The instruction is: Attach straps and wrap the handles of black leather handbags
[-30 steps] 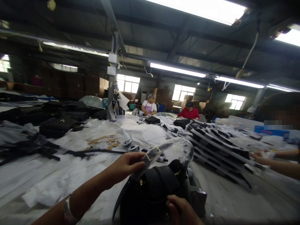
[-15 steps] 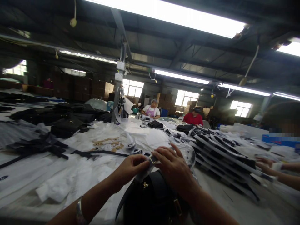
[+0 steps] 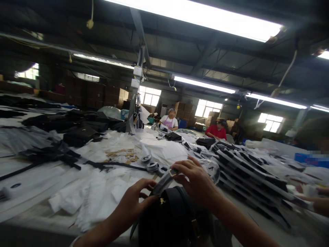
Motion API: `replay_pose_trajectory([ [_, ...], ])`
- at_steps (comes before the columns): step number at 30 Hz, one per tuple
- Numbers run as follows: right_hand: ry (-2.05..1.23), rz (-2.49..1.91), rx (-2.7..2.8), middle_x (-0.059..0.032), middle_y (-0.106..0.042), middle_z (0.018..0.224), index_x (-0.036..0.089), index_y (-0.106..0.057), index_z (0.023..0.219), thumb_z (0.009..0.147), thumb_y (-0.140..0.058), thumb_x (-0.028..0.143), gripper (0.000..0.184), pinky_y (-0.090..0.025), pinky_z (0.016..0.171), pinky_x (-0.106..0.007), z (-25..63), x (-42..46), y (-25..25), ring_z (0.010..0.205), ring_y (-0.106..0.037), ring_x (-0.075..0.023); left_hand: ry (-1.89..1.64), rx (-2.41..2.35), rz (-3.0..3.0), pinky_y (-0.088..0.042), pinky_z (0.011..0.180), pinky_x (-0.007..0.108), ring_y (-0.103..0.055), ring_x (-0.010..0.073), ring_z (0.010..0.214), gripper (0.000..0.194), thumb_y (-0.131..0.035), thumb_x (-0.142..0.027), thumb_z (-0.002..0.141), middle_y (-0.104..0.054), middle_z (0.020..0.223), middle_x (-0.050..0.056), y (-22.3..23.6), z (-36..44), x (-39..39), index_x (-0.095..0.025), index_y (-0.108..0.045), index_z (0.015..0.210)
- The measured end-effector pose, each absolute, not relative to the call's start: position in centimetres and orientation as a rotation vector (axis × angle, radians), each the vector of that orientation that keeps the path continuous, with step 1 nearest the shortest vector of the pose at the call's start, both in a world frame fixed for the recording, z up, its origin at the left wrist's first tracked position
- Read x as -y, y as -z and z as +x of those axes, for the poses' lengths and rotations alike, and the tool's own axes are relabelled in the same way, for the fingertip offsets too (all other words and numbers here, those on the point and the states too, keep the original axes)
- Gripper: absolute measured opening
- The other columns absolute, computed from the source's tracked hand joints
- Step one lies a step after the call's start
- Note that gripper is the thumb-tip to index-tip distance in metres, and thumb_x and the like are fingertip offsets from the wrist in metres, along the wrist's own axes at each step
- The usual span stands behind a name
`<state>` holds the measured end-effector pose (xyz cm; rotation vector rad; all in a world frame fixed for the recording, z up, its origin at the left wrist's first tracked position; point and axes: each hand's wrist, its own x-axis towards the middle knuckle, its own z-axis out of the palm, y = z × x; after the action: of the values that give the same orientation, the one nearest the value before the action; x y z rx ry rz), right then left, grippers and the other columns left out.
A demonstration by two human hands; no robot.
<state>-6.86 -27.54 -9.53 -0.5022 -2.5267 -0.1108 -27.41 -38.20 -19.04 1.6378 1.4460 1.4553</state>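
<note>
So the right hand (image 3: pixel 194 176) has its fingers bent over the top end of a plastic-wrapped strap (image 3: pixel 161 183), right by a gold-edged buckle (image 3: pixel 172 172), pretty much closed on it. The left hand (image 3: pixel 141 199) is half curled at the strap's lower end, thumb and fingertips close to it, but can't really tell if they're pinching it. That end sits next to some gold hardware (image 3: pixel 162 201) on a black bag (image 3: pixel 174 216), which is front and center at the near side of the table, below both hands. It's dark down there, so the bag's lower part is hard to make out.

Just past the strap there are some white rolls (image 3: pixel 152 166), with brown tags (image 3: pixel 124 156) off to the left and loose white sheets (image 3: pixel 172 151) behind. A big stack of black-and-white pieces (image 3: pixel 249 171) leans on the right. Farther back are a person in red (image 3: pixel 216 131) and another in a purple apron (image 3: pixel 168 120).
</note>
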Motion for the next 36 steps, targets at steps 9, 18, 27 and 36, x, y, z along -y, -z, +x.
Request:
replay_pose_trajectory([
  [9, 0.201, -0.327, 2.729, 0.0009, -0.073, 0.105, 0.029, -0.063, 0.112, 0.088, -0.067, 0.027, 0.024, -0.019, 0.114, -0.048, -8.4, 28.6, 10.9, 0.106, -0.063, -0.0197, -1.561, -1.471, 1.761, -0.052, 0.086, 0.035, -0.066, 0.0208, 0.095, 0.020, -0.069, -0.031, 0.082, -0.072, 0.101, 0.001, 18.4, -26.7, 37.5, -0.025, -0.067, 0.102],
  [18, 0.475, -0.252, 2.785, 0.0005, -0.075, 0.104, 0.027, -0.069, 0.101, 0.086, -0.068, 0.018, 0.018, -0.035, 0.104, -0.042, -6.6, 25.8, 9.9, 0.095, -0.068, -0.0185, -1.446, -1.482, 1.793, -0.053, 0.075, 0.031, -0.066, 0.0198, 0.091, 0.052, -0.069, -0.021, 0.077, -0.070, 0.101, 0.001, 18.9, -26.0, 36.2, -0.027, -0.053, 0.126],
  [27, 0.592, -0.572, 2.603, 0.0003, -0.078, 0.094, 0.027, -0.074, 0.089, 0.082, -0.051, -0.004, 0.039, -0.037, 0.106, -0.046, -0.2, 21.6, 7.4, 0.083, -0.072, -0.0167, -1.449, -1.484, 1.741, -0.052, 0.079, 0.032, -0.065, 0.0189, 0.087, 0.055, -0.068, -0.022, 0.078, -0.068, 0.098, 0.001, 18.6, -26.9, 36.8, -0.029, -0.051, 0.130],
  [36, 0.365, -0.185, 2.563, -0.0028, -0.067, 0.124, 0.026, -0.059, 0.122, 0.089, -0.055, 0.015, 0.035, -0.023, 0.117, -0.048, -4.6, 27.7, 8.7, 0.121, -0.056, -0.0193, -1.594, -1.394, 1.648, -0.054, 0.085, 0.034, -0.066, 0.0203, 0.096, 0.054, -0.072, -0.021, 0.078, -0.068, 0.102, 0.001, 19.8, -26.6, 36.8, -0.029, -0.052, 0.128],
])
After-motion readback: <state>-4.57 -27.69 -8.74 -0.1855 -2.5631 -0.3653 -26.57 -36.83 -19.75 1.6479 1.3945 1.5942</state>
